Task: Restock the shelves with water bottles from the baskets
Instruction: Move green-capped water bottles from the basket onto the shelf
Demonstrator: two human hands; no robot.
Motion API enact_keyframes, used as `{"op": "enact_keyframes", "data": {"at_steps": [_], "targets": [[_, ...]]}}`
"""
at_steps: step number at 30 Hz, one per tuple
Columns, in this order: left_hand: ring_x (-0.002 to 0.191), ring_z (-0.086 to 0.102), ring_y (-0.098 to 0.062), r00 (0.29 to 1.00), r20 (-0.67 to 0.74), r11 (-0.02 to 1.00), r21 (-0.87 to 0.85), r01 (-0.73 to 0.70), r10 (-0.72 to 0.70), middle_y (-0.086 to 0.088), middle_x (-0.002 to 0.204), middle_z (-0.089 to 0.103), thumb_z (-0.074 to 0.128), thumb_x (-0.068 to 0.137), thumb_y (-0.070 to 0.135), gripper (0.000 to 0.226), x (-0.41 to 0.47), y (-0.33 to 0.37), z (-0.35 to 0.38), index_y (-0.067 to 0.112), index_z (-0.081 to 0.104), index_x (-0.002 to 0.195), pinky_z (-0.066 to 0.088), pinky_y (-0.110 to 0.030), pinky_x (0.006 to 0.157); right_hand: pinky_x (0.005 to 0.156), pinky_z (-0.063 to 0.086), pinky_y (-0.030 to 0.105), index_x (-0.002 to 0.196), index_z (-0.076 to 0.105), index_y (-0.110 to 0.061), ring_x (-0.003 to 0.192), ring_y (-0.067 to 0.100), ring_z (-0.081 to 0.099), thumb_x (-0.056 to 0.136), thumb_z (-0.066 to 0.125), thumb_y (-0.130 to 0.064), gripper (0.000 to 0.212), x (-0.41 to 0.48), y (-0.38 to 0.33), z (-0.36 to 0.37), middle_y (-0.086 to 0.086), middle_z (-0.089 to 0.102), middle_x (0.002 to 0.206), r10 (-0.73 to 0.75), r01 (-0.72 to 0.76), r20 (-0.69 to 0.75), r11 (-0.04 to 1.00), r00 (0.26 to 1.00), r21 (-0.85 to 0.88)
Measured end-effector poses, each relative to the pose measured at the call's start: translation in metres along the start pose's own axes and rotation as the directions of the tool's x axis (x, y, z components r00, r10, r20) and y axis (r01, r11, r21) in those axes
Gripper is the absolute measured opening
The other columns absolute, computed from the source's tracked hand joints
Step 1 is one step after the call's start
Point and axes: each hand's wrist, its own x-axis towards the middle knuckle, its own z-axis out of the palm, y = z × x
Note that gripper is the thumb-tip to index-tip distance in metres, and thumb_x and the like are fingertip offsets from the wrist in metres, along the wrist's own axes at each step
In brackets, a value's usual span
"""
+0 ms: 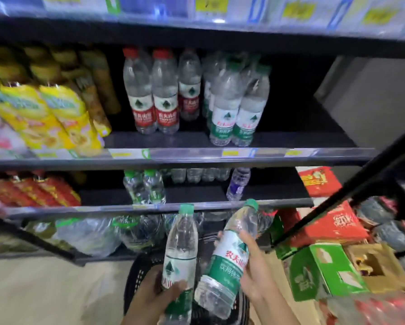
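My left hand [158, 290] grips a green-capped water bottle [181, 240] near its base, held almost upright. A second green-label bottle [232, 252] tilts to the right in my right hand [255, 266], which wraps its middle. Both bottles hang above a black plastic basket [138, 275] on the floor. On the middle shelf [290, 137] stand red-label bottles [150, 95] and, to their right, green-label bottles [234, 109]. The lower shelf [196, 195] holds a few small green-capped bottles [145, 187] and a purple-label bottle [238, 184].
Yellow drink pouches [51, 113] fill the middle shelf's left side. Large water jugs [91, 233] sit on the bottom shelf. Red and green cartons [325, 266] pile on the floor at right. A black rack bar [349, 191] slants across the right.
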Motion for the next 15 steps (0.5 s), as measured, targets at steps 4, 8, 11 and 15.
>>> {"op": "enact_keyframes", "data": {"at_steps": [4, 8, 11, 15], "targets": [[0.099, 0.068, -0.015, 0.997, 0.049, 0.997, 0.040, -0.065, 0.063, 0.007, 0.105, 0.073, 0.083, 0.027, 0.076, 0.098, -0.003, 0.030, 0.011, 0.027, 0.062, 0.109, 0.050, -0.043, 0.096, 0.066, 0.058, 0.035, 0.110, 0.062, -0.002, 0.074, 0.026, 0.070, 0.035, 0.093, -0.031, 0.086, -0.023, -0.034, 0.002, 0.017, 0.070, 0.091, -0.164, 0.162, -0.023, 0.983, 0.986, -0.082], [0.089, 0.070, -0.010, 0.986, 0.081, 0.988, 0.036, -0.150, 0.147, 0.012, 0.096, 0.074, 0.086, 0.048, 0.058, 0.073, 0.002, 0.063, 0.043, 0.024, 0.059, 0.106, 0.054, -0.023, 0.074, 0.060, 0.056, 0.031, 0.100, 0.061, -0.006, 0.067, 0.023, 0.066, 0.048, 0.081, -0.027, 0.059, -0.039, -0.073, -0.005, 0.014, 0.066, 0.082, -0.369, 0.360, -0.022, 0.917, 0.929, -0.172], [0.087, 0.070, -0.012, 0.976, 0.019, 0.975, 0.041, -0.216, 0.216, 0.012, 0.089, 0.075, 0.073, 0.076, 0.011, 0.030, 0.012, 0.086, 0.076, 0.016, 0.060, 0.103, 0.053, -0.015, 0.065, 0.058, 0.054, 0.028, 0.098, 0.064, -0.009, 0.067, 0.021, 0.067, 0.062, 0.073, -0.019, 0.039, -0.044, -0.112, -0.011, 0.012, 0.069, 0.082, -0.475, 0.450, -0.003, 0.837, 0.880, -0.311], [0.081, 0.071, -0.007, 0.968, -0.052, 0.969, -0.012, -0.248, 0.247, 0.007, 0.090, 0.075, 0.067, 0.082, 0.002, 0.026, 0.029, 0.107, 0.123, 0.016, 0.062, 0.103, 0.054, -0.015, 0.063, 0.058, 0.053, 0.022, 0.096, 0.068, -0.015, 0.072, 0.016, 0.071, 0.074, 0.079, -0.012, 0.026, -0.043, -0.177, -0.020, 0.001, 0.075, 0.081, -0.544, 0.500, 0.094, 0.671, 0.834, -0.547]]}}
